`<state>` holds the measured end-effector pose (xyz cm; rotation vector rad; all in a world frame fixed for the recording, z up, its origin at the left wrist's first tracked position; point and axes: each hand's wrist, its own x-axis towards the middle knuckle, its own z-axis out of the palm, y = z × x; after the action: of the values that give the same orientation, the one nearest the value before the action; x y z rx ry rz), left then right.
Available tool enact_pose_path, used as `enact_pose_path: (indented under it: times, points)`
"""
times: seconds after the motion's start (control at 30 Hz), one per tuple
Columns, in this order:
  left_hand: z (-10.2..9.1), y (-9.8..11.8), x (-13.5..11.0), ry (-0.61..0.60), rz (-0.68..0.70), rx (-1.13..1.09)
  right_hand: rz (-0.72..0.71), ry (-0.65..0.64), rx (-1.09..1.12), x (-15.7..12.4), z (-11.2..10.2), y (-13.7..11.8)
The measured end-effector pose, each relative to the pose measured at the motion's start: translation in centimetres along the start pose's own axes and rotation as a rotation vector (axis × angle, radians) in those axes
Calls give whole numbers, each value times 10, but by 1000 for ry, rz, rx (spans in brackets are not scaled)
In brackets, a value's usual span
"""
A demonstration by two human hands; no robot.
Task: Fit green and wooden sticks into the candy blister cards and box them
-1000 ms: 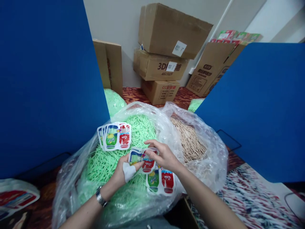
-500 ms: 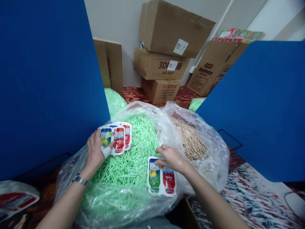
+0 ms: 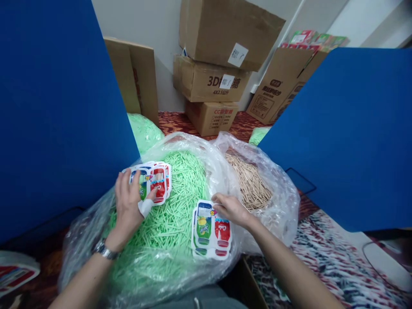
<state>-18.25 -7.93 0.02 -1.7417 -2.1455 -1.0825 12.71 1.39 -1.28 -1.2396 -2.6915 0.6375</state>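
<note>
A stack of flat, bottle-shaped candy packs (image 3: 159, 182), printed Sprite and Cola, lies over the left part of an open bag of light green sticks (image 3: 180, 214). My left hand (image 3: 128, 206) spans the left end of this stack, its fingers apart over the printed fronts and its thumb, wrapped in white, pressing the lower edge. In my right hand (image 3: 231, 209), thumb and fingers pinch the upper right corner of another Sprite-and-Cola pack (image 3: 204, 229). A second edge shows behind that pack. Both groups rest above the green sticks.
Right of the green sticks stands a clear bag of tan sticks (image 3: 247, 180). Blue panels (image 3: 58, 107) flank both sides. Stacked cardboard boxes (image 3: 212, 79) stand by the wall. Another pack (image 3: 14, 274) lies at the lower left, and a patterned rug (image 3: 322, 257) at the right.
My left fingers have spread further over the stack, whose packs now overlap more closely. My right hand has shifted its grip toward the pack's corner, uncovering its front. The whole view has shifted slightly.
</note>
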Motion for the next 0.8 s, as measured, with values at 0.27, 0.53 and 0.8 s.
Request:
enact_pose_path:
  times: [0.27,0.53,0.8]
  points:
    - [23,73,-59,-584,-52,-664,-42,163,58,-14,-41,-44]
    - [34,97,-56,-887,-194,-1134,-267,-33,654,-19,-42,-86]
    - [32,99,-55,-864,-383,-1136,-184,289,426,-17,-29,-72]
